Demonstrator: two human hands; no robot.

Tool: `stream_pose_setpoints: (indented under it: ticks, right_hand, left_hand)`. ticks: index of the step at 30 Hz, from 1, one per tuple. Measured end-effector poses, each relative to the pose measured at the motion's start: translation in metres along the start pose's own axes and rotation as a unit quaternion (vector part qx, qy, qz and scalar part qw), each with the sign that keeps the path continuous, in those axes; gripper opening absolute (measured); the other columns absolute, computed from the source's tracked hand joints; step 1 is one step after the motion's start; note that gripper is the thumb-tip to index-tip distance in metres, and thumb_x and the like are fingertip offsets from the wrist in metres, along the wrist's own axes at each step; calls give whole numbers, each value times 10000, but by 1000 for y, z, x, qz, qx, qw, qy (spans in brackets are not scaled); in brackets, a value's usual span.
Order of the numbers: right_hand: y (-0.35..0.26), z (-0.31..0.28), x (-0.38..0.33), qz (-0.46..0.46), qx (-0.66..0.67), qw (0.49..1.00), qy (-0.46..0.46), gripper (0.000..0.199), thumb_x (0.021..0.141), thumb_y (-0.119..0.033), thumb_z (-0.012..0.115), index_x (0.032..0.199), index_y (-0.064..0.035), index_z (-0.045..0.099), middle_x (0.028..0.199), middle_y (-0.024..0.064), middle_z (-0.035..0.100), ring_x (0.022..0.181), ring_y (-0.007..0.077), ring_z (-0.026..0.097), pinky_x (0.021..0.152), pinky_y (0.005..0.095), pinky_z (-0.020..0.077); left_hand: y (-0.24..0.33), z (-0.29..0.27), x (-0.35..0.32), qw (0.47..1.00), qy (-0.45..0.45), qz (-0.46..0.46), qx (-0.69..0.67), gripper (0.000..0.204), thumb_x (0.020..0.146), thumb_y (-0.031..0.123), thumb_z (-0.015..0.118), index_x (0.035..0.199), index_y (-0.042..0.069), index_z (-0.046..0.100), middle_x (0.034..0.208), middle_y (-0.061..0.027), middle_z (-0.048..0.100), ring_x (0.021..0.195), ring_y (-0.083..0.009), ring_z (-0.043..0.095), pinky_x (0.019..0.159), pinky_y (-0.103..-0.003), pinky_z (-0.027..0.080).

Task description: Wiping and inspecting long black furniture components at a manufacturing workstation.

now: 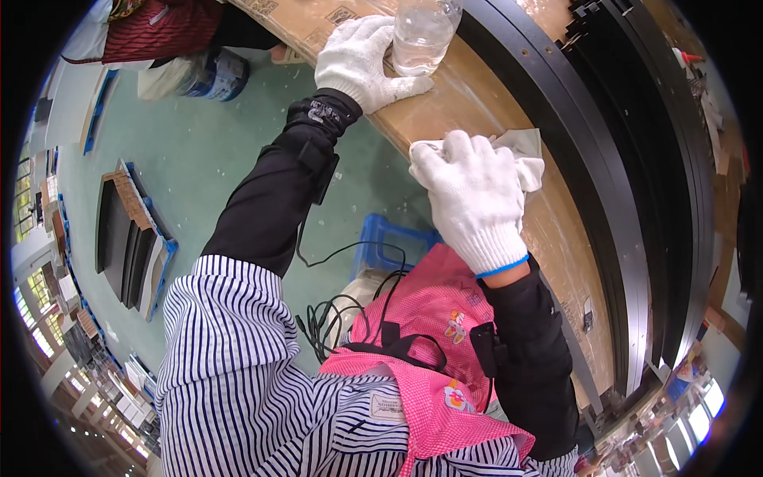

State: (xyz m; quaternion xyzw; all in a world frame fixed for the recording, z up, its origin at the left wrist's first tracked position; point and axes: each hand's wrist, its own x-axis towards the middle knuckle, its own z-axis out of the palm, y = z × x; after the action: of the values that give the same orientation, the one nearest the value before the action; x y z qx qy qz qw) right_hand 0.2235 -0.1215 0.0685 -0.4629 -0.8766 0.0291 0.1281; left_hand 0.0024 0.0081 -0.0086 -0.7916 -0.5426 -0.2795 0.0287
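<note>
My left hand (359, 65), in a white knitted glove, is at the near edge of the cardboard-covered bench (457, 95). Its thumb is stretched out and apart from the fingers, just below the base of a clear bottle (424, 44) part-filled with clear liquid. The fingers come up against the bottle's left side, but I see no firm grip. My right hand (470, 191), gloved too, has its fingers bent over a white cloth (524, 155) and presses it onto the bench. Part of the cloth is hidden beneath the glove.
Long black bars (588, 159) lie along the far side of the bench. A blue plastic stool (381, 238) is below its near edge, beside loose black cables (330, 318). On the green floor at left are a stack of dark panels (127, 246) and a blue bucket (226, 75).
</note>
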Motion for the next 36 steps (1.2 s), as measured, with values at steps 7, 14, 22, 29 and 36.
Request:
stream_pose_setpoints:
  ticks: [7, 14, 22, 29, 36]
  right_hand:
    - [0, -9, -46, 66, -37, 997, 2, 183, 884, -226, 766, 1057, -198, 713, 925, 6, 622, 862, 226, 646, 752, 408, 462]
    - [-1, 7, -3, 63, -89, 994, 22, 147, 921, -237, 704, 1054, -189, 667, 876, 33, 571, 827, 242, 625, 721, 429, 460]
    - [-13, 14, 2, 83, -81, 993, 27, 163, 964, -250, 665, 1092, -148, 673, 913, 51, 610, 870, 260, 642, 739, 446, 488]
    - [-18, -2, -9, 25, 202, 963, 179, 289, 815, -154, 802, 1094, -195, 738, 954, 19, 654, 923, 245, 623, 813, 412, 448]
    - [-16, 10, -84, 143, -40, 969, 198, 340, 811, -108, 828, 1143, -165, 785, 987, 36, 719, 878, 246, 703, 767, 411, 556]
  left_hand:
    - [0, -7, -3, 1000, 15, -12, 8, 765, 685, 678, 880, 1187, 115, 758, 1334, -91, 710, 1301, -315, 624, 1145, -459, 466]
    - [-2, 0, -1, 1000, 9, -2, -10, 751, 695, 670, 881, 1193, 121, 759, 1329, -92, 711, 1296, -313, 625, 1146, -459, 468]
    - [-1, -6, -2, 1000, 18, -11, -3, 717, 711, 644, 877, 1199, 131, 764, 1347, -88, 708, 1298, -315, 624, 1149, -458, 465]
    - [-4, -2, -3, 1000, 2, -12, -11, 722, 719, 647, 870, 1208, 127, 758, 1355, -92, 703, 1299, -322, 620, 1161, -471, 448]
    - [-1, -11, -7, 1000, 18, -21, 8, 725, 719, 638, 874, 1203, 113, 748, 1323, -105, 707, 1288, -332, 621, 1150, -477, 452]
